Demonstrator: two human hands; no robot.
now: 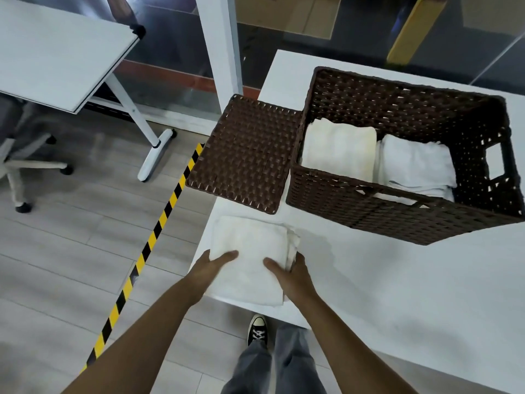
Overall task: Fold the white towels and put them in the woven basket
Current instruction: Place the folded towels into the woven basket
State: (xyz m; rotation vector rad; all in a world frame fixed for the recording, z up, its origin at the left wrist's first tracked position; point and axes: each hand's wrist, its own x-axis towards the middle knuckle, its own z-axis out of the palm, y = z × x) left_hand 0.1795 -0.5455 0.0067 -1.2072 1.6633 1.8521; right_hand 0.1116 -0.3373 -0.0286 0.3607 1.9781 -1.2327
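Fingers of the left hand [213, 264] and right hand [292, 275] grasp the folded towel's [250, 251] sides on the counter [383, 280] edge, beside the woven basket [397, 211]. Loose right-side layers could unfold when lifted.

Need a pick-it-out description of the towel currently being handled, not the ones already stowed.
Start at the white table with the brown woven basket on it. At the table's near left corner, in front of the basket's flat lid, lies a folded white towel. Unlike the two folded towels inside the basket, it is outside, gripped by both hands.
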